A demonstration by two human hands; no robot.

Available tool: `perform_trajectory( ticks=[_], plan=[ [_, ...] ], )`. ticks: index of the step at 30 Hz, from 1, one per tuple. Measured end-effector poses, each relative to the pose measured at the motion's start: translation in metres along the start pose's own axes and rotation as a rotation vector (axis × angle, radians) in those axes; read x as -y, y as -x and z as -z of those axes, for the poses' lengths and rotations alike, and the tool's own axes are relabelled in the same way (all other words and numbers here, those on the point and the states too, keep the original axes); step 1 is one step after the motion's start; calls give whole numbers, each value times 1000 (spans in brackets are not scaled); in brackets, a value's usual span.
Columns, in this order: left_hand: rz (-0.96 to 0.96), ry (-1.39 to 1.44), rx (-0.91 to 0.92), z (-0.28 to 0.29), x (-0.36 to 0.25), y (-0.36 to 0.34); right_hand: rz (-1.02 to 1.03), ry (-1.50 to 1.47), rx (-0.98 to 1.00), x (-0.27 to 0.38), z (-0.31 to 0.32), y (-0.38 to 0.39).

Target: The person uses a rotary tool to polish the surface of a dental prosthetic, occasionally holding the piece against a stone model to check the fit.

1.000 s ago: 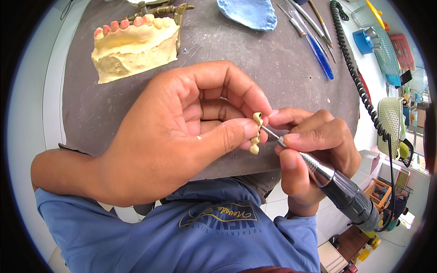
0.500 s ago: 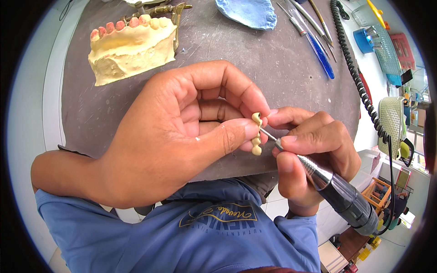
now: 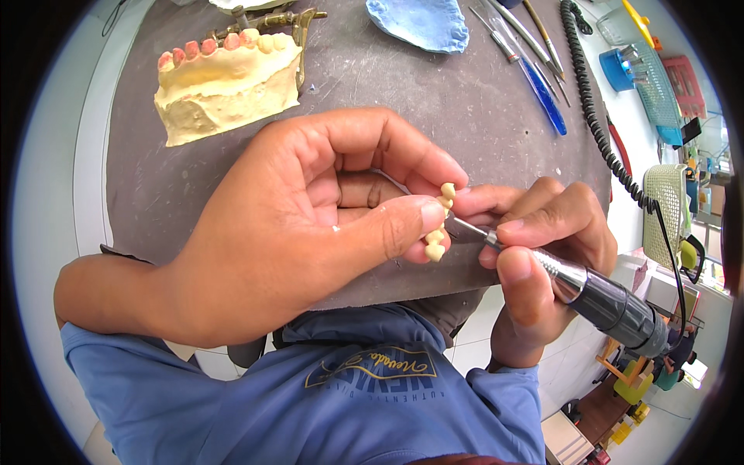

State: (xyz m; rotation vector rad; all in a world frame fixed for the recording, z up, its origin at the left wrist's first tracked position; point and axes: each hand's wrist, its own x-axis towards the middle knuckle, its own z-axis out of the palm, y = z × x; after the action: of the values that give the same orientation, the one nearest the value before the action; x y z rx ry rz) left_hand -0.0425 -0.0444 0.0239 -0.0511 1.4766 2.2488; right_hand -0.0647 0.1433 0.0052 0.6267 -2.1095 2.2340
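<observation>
Between thumb and fingers, my left hand point(image 3: 310, 209) pinches a small yellowish dental bridge point(image 3: 435, 246); the thumb covers part of its middle. My right hand point(image 3: 554, 240) is closed round a handpiece point(image 3: 612, 306) with a silver nose and black body, held like a pen. Its thin metal bur point(image 3: 467, 226) points left at the bridge's right side; whether the tip touches is too small to tell. Beyond my left hand stands a cream plaster dental model point(image 3: 225, 85) with several red-coated teeth, by a brass-coloured articulator point(image 3: 302, 39).
A blue moulded piece point(image 3: 418, 23) lies at the far middle. Several slim hand tools, one with a blue handle point(image 3: 546, 97), lie at the far right. A black coiled cord point(image 3: 593, 108) runs down the right edge. Past it are a blue basket point(image 3: 659, 101) and a cream basket point(image 3: 663, 213).
The bridge has turned in my left fingers, showing another side. My right hand and the handpiece have shifted slightly right, and the handpiece lies at a flatter angle.
</observation>
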Motion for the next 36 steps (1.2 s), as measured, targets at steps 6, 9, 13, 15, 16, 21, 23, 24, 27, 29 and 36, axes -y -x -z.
perform_trajectory(
  ticks=[6, 9, 13, 15, 16, 21, 23, 24, 27, 29, 36],
  plan=[
    [-13, -3, -1, 0, 0, 0, 13, 6, 21, 0, 0, -1],
    [-8, -5, 8, 1, 0, 0, 22, 19, 42, 0, 1, -1],
    [10, -14, 2, -1, -1, 0, 29, 34, 52, -1, 2, -1],
    [15, -17, 15, 1, -2, 0, 21, 39, 52, 0, 2, -1],
    [21, -19, 29, 1, -3, 0, 16, 41, 51, 1, 2, -1],
    [-5, -17, 27, 1, -1, 0, -1, 37, 44, 1, 2, -1],
    [-8, -19, 38, 1, -1, -1, -3, 30, 42, 1, 2, -1],
    [-9, -16, 34, 1, -1, -1, 0, 28, 47, 1, 2, -1],
    [-7, -10, 30, 1, 0, -1, 14, 20, 54, -1, 3, -1],
    [-5, -6, 32, 1, -1, 0, 23, 17, 57, -1, 2, -1],
    [9, 10, 2, 4, 0, -1, 72, 24, 22, -1, 7, 0]
  ],
)
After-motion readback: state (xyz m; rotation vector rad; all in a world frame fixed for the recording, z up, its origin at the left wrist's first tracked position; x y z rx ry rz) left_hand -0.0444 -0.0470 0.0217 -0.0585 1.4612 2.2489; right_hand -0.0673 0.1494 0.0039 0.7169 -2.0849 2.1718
